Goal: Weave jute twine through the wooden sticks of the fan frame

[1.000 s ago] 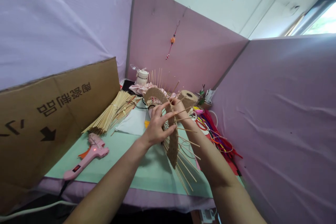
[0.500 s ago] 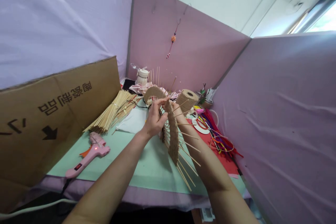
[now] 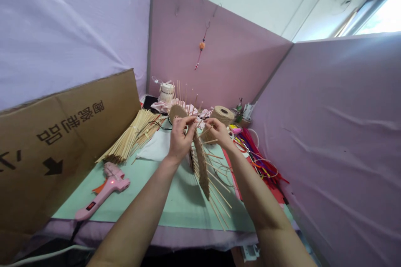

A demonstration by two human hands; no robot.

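A curved basket frame [image 3: 202,167], with a brown woven twine band and thin wooden sticks fanning out of it, stands tilted over the table. My left hand [image 3: 181,138] is closed on the band's upper part, thumb towards me and fingertips at the top edge. Just to the right, my right hand [image 3: 218,131] pinches what looks like a thin strand of twine beside the sticks. Its fingertips are close to those of my left hand but apart from them. A loose loop of twine [image 3: 232,183] hangs at the frame's right side. The frame's far side is partly hidden by my left hand.
A pink glue gun [image 3: 105,192] with a lit red light lies at left, by a cardboard box [image 3: 72,133]. Behind it is a stick bundle [image 3: 128,135]. A twine spool [image 3: 223,114] stands at the back; coloured pipe cleaners [image 3: 266,171] lie at right.
My right hand has come out from behind the woven band to its right side, fingers now pinched. My left hand has shifted slightly, its fingers drawn in at the top edge.
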